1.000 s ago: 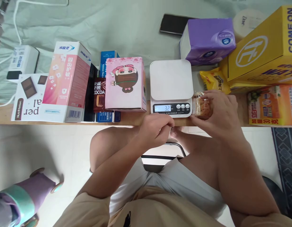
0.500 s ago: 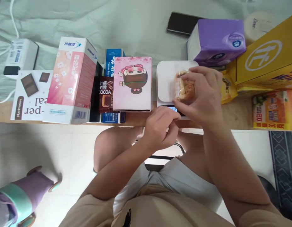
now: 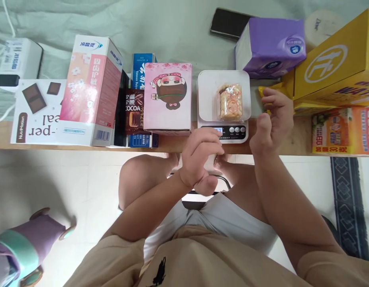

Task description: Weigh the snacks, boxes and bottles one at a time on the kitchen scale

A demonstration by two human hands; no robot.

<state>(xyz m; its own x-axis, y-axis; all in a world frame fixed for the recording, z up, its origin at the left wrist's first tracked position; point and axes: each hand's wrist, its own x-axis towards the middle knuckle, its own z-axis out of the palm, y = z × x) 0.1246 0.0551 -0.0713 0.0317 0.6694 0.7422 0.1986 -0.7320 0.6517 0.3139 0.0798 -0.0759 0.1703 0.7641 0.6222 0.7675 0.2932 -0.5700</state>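
Since half a second ago my right hand (image 3: 272, 119) has let go of the wrapped pastry (image 3: 230, 102), which now lies flat on the white scale (image 3: 208, 91), and has drawn back to the right of it, fingers loosely spread and holding nothing. From the head view, my left hand (image 3: 199, 159) hangs curled and empty just before the scale's display, at the worktop (image 3: 83, 142) edge. Beside the scale stands a pink cartoon box (image 3: 168, 97).

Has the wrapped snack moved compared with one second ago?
Yes. The wrapped snack went from beside the scale's right edge onto the scale platform.
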